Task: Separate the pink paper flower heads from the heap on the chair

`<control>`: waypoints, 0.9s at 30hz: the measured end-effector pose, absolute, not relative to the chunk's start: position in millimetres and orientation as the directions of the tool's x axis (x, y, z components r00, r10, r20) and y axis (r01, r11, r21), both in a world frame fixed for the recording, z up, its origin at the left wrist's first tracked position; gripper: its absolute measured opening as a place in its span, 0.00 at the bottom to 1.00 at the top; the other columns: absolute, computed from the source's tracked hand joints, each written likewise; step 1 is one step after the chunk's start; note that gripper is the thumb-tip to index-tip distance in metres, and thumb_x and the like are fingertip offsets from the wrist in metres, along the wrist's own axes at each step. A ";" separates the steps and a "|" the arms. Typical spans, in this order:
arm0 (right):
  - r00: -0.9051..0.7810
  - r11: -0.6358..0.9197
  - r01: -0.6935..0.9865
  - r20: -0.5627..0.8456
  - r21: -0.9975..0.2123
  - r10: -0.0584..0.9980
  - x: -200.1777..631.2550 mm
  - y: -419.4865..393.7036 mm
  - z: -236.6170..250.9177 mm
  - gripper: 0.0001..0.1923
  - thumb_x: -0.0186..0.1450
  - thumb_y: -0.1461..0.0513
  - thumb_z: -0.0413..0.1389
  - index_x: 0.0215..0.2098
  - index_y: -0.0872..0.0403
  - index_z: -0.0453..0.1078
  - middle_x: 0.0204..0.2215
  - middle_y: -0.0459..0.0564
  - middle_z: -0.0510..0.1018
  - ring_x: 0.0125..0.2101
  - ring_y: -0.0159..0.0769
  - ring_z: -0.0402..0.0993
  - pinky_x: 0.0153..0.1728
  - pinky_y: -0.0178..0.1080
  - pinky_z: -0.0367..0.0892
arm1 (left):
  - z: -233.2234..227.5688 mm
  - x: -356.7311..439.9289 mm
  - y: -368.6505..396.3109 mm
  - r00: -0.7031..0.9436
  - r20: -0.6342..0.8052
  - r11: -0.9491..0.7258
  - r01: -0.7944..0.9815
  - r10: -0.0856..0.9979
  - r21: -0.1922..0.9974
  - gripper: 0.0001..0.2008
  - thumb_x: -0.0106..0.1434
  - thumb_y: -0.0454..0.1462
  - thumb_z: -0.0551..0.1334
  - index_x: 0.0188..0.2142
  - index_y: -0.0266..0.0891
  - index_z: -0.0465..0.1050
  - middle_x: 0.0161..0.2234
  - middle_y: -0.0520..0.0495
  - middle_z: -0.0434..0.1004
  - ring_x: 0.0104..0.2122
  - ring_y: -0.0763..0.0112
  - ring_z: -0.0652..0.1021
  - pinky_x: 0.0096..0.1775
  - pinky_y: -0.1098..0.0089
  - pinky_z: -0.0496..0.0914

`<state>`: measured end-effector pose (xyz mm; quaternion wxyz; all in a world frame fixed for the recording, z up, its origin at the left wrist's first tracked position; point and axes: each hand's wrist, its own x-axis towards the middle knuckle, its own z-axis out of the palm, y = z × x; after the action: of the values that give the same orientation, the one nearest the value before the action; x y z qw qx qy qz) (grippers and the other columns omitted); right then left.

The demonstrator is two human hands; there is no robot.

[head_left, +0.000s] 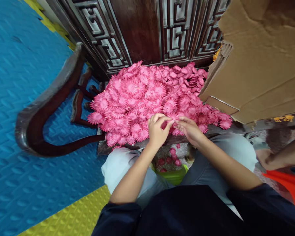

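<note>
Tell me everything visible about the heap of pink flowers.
The heap of pink flowers is a loose mound of many-petalled, artificial-looking heads facing various ways. It spreads across the dark wooden seat before the carved back, with cardboard at its right. The left hand and right hand are over its front; contact is unclear.

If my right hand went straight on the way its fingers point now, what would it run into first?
Most likely your left hand, whose fingertips almost meet those of your right hand. The heap of pink flower heads lies behind them; how far is hard to judge.
</note>
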<state>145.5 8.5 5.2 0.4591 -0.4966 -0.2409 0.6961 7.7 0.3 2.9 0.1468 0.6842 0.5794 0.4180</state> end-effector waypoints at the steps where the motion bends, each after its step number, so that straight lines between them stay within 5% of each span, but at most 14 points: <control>1: -0.097 -0.461 -0.417 -0.466 -0.783 0.879 145.3 8.4 5.3 0.15 0.41 0.61 0.66 0.25 0.53 0.68 0.19 0.39 0.72 0.22 0.26 0.68 0.31 0.34 0.62 | 1.7 8.4 -0.5 0.013 0.400 -0.297 0.690 0.917 0.660 0.07 0.58 0.42 0.61 0.31 0.43 0.75 0.33 0.49 0.73 0.38 0.67 0.71 0.42 0.66 0.61; 9: -0.115 -0.407 -0.455 -0.401 -0.792 0.909 147.4 8.7 6.6 0.14 0.41 0.59 0.67 0.25 0.54 0.73 0.22 0.43 0.77 0.23 0.27 0.71 0.34 0.36 0.66 | 3.3 3.9 2.5 0.034 0.323 -0.261 0.670 0.946 0.695 0.09 0.58 0.42 0.60 0.31 0.42 0.76 0.33 0.50 0.78 0.37 0.68 0.73 0.42 0.64 0.62; 16: -0.056 -0.330 -0.430 -0.340 -0.841 0.939 149.0 8.0 5.3 0.13 0.41 0.61 0.67 0.25 0.51 0.74 0.25 0.41 0.77 0.26 0.26 0.70 0.31 0.32 0.64 | 8.1 1.0 6.0 0.044 0.240 -0.235 0.426 0.970 0.874 0.07 0.54 0.41 0.64 0.29 0.41 0.76 0.30 0.49 0.78 0.33 0.70 0.75 0.41 0.66 0.67; 27: -0.058 -0.310 -0.380 -0.312 -0.872 0.948 145.1 8.2 2.3 0.13 0.41 0.62 0.67 0.24 0.52 0.71 0.20 0.39 0.75 0.23 0.25 0.69 0.31 0.33 0.63 | 5.8 0.1 7.8 0.024 0.117 -0.119 0.160 0.993 0.980 0.04 0.50 0.37 0.66 0.25 0.38 0.76 0.27 0.50 0.75 0.29 0.73 0.73 0.35 0.70 0.67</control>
<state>145.1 8.2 2.3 0.5027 -0.4674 -0.3042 0.6605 0.1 7.8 5.8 0.4311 0.5713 0.5044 0.4831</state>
